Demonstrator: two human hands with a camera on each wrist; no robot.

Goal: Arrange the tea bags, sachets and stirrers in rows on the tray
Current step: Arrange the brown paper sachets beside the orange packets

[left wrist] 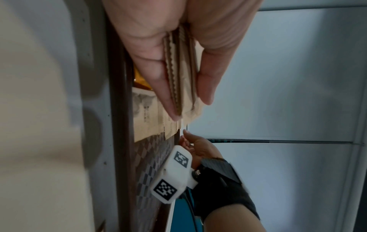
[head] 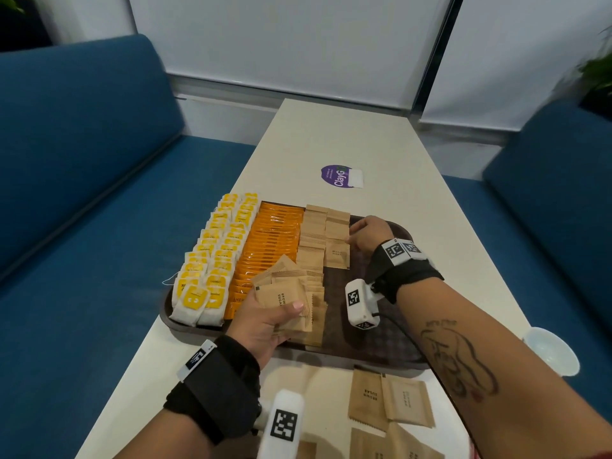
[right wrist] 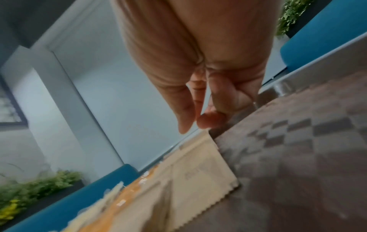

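On the brown checker-patterned tray (head: 381, 346), the yellow-labelled tea bags (head: 212, 260) lay in two rows at the far left, well to the left of the left hand's fingers. Immediately right of them, the orange sachets (head: 268, 253) formed one overlapped row, the near end of which passed just beside the left fingertips. The left hand (head: 265, 321) was positioned over the near part of the tray, its fingers and thumb curled around a fanned stack of brown sugar sachets (head: 286, 293); the left wrist view showed the stack (left wrist: 182, 75) clamped edge-on between thumb and fingers. Beneath and beyond that hand, a row of brown sugar sachets (head: 311, 246) ran away from the person. To its right, a second, shorter brown sugar row (head: 337, 240) occupied the far part of the tray. The right hand (head: 371, 235) was located at the right edge of this shorter row, the fingertips at or just beside the edge of a sachet; contact could not be confirmed. In the right wrist view, the fingers (right wrist: 184, 109) were drawn narrowly together, pointing down just above a corner of the sachet row (right wrist: 200, 169), with nothing seen between them. Loose brown sugar sachets (head: 390, 402) lay on the white table (head: 347, 137), nearer the person than either hand. A white paper cup (head: 551, 351) stood at the table edge, far right.
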